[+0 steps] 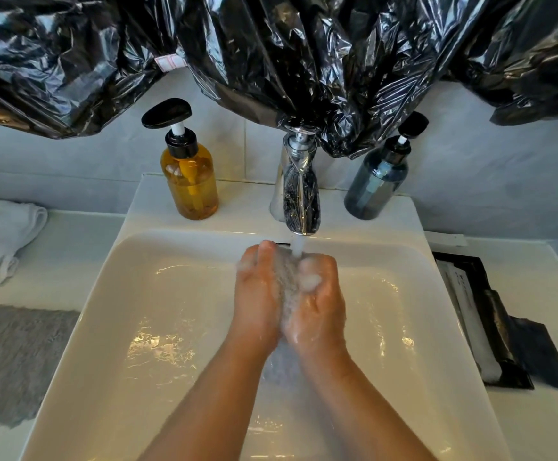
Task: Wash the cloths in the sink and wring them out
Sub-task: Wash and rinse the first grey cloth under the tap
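Under the running tap (pixel 301 201), the straight-fingered left hand (pixel 257 294) pressed the curled right hand (pixel 319 304); foam (pixel 287 284) hid any hold, I couldn't tell.

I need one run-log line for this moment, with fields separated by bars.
hands: left hand and right hand together, foamy | tap: running onto them | grey cloth: on counter, untouched

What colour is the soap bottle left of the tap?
The soap bottle is amber with a black pump, seen in the head view.
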{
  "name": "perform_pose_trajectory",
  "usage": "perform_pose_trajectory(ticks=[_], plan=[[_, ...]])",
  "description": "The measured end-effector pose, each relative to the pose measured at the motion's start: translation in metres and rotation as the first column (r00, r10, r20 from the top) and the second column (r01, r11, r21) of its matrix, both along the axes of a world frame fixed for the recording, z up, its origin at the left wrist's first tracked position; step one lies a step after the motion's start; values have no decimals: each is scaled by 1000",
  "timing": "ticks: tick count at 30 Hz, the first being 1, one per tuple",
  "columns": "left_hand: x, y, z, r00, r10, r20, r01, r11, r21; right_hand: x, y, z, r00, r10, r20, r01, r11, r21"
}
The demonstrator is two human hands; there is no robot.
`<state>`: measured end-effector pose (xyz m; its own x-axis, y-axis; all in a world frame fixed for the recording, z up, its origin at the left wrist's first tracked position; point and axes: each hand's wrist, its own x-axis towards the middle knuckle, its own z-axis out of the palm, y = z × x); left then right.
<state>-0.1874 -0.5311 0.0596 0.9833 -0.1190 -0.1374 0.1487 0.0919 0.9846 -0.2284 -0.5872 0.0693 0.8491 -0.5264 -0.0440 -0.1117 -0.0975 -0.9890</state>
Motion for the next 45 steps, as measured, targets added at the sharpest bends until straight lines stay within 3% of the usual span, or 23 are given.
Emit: perform_pose_trajectory(ticks=[3, 7, 10, 14, 17, 19, 21, 23, 25, 31, 34, 36, 38, 40, 42, 44, 45], plan=[[5, 4, -3, 966, -12, 258, -70, 950, 304, 21, -8, 8, 996, 5, -88, 4, 995, 101], [-2, 16, 1, 921, -374, 106, 349, 916, 198, 35, -28, 12, 964, -37, -262, -22, 976, -219], [-2, 30, -2, 915, -389, -104, 402, 901, 167, 27, -39, 6, 985, -38, -171, 47, 998, 51], [-4, 48, -14, 874, -452, -176, 424, 888, -176, 16, -45, 5, 994, -33, -107, 85, 848, 524], [0, 42, -12, 924, -301, -237, 223, 925, -307, 10, -45, 5, 996, 66, -67, -10, 788, 616], [2, 34, -9, 936, -205, -285, 63, 897, -437, 3, -38, -2, 994, 57, -94, 3, 841, 541], [2, 25, -4, 938, -120, -326, -44, 889, -455, -5, -27, -14, 987, 52, -154, -5, 956, 294], [2, 15, -4, 956, -31, -292, -58, 955, -292, -15, -16, -21, 971, 94, -218, -88, 995, 37], [1, 9, -4, 986, 35, -164, -52, 993, -107, -19, -9, -16, 977, 48, -208, -83, 983, -162], [4, 6, -6, 997, -80, 5, 79, 997, 9, 15, -12, 6, 951, 45, -305, -114, 970, -215], [1, 10, -1, 967, -255, 31, 252, 966, 61, 29, -24, 15, 943, 20, -332, -106, 964, -243], [-3, 11, 1, 930, -360, 75, 360, 933, 15, 32, -36, 12, 972, 9, -236, -32, 995, -94], [-5, 11, 7, 965, -258, 43, 261, 961, -87, 27, -41, 5, 979, 33, -200, 0, 987, 162], [0, 12, 10, 990, -118, -72, 102, 977, -189, 13, -36, 1, 949, 129, -288, 6, 906, 424], [6, 12, 14, 987, -114, -116, 88, 975, -206, 3, -33, -6, 927, 202, -315, 44, 776, 629], [11, 12, 14, 995, -78, -70, 71, 994, -87, -2, -30, -11, 952, 138, -272, 89, 729, 679], [12, 11, 11, 998, -37, -44, 36, 999, -21, -3, -29, -15, 964, 65, -259, 117, 769, 628]])
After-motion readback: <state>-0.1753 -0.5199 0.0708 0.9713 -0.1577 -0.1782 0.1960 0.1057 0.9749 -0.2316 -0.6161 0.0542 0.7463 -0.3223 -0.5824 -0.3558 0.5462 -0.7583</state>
